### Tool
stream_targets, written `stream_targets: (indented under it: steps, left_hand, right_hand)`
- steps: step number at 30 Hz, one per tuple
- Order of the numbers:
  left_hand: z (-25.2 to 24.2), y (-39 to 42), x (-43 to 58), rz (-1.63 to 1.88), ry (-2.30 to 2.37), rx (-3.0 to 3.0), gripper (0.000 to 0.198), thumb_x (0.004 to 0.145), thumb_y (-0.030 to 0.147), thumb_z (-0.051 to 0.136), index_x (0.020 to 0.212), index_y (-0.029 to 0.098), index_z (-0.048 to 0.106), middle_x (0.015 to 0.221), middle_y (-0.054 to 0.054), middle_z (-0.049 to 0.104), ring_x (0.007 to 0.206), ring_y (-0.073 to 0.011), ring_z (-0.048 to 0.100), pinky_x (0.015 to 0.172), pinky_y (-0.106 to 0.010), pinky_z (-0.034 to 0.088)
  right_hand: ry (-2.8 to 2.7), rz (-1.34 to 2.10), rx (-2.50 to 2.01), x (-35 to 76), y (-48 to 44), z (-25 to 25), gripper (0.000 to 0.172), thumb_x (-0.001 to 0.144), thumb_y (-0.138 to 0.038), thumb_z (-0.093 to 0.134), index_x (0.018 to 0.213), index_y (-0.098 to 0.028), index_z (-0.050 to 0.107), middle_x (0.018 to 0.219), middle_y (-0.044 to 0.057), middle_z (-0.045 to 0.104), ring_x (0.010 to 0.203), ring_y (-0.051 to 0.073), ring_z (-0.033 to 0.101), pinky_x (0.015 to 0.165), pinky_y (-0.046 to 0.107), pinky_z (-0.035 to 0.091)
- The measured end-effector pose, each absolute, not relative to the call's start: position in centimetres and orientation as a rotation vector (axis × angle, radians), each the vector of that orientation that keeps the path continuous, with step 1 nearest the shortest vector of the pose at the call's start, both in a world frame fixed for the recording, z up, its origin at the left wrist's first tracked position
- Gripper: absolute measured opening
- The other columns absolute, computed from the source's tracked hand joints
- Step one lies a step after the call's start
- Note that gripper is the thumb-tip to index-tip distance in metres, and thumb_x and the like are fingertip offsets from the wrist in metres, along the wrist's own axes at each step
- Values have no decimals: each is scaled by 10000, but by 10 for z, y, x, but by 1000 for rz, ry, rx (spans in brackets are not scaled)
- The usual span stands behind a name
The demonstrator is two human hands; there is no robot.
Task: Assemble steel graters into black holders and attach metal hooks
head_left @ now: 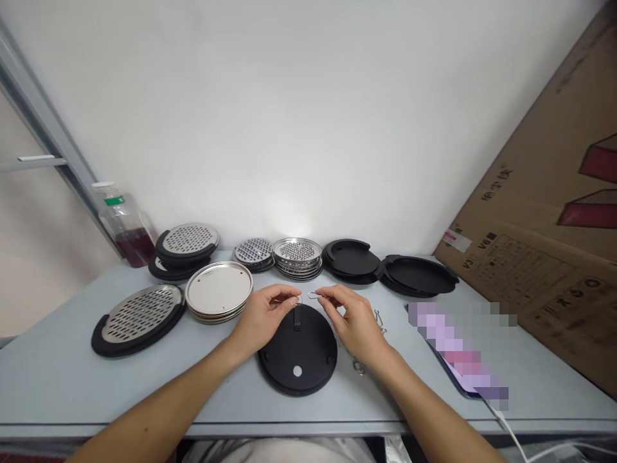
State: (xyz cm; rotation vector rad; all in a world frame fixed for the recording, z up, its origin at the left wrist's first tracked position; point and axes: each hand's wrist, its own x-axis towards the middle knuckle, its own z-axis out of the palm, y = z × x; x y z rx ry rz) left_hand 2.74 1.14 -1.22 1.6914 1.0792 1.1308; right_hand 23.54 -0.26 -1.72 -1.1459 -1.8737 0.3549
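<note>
My left grip (264, 316) and right grip (354, 315) pinch wire loops (313, 294) between fingertips, presumably leaving curves free; black disc (308, 347) below.

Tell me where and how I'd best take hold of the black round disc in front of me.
Probably by the near rim, coming in low from your side: the black round disc lies flat with that edge uncovered, while your left hand and right hand crowd the tab at its far edge.

Forearms (178, 382) angled inward; left hand (263, 316), right hand (355, 318) close, both pinching.
</note>
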Motion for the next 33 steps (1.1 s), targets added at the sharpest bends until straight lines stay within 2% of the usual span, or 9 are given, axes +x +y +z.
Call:
stream_targets:
  steps: [6,9,13,18,27,33]
  left_hand:
    - [-14,11,29,1130,1021,1688,171,855,284,676,973,195,762,862,-35,749,779,-185,714,763,-293,581]
    - [-14,10,30,1119,1033,1623,190,838,282,697,996,190,750,845,-31,753,780,-185,714,763,-288,576]
    - [-13,7,31,1132,1059,1775,126,870,273,659,905,187,744,862,-30,737,783,-175,691,756,-272,550]
    - [-17,5,32,1067,1026,1763,141,904,296,609,911,183,694,779,-14,690,742,-168,669,728,-274,546]
    - [-17,6,35,1081,1020,1609,150,847,299,671,881,163,724,792,-39,718,752,-178,675,744,-280,554]
    - [-16,5,36,1105,1042,1628,164,856,311,662,918,177,732,850,-39,735,781,-179,685,756,-274,554]
  right_hand:
    - [-1919,375,-1129,233,-5,-16,171,951,-200,549,1005,-213,710,858,44,688,753,180,632,684,286,480]
    - [-1929,379,-1118,232,-5,-16,172,949,-195,547,1001,-203,711,846,46,681,746,178,627,682,286,475]
    - [-1948,391,-1123,229,-7,-16,170,940,-182,554,971,-201,721,823,42,675,728,174,621,681,286,466]
    - [-1942,428,-1077,225,-8,-16,201,911,-142,572,945,-232,749,824,33,695,713,168,629,676,278,470]
    - [-1912,463,-1079,216,-14,-15,183,871,-127,579,886,-218,737,788,12,743,672,159,655,684,271,489]
    - [-1879,627,-1114,219,-13,-13,198,905,-176,542,938,-229,730,786,4,749,698,165,687,678,268,511]
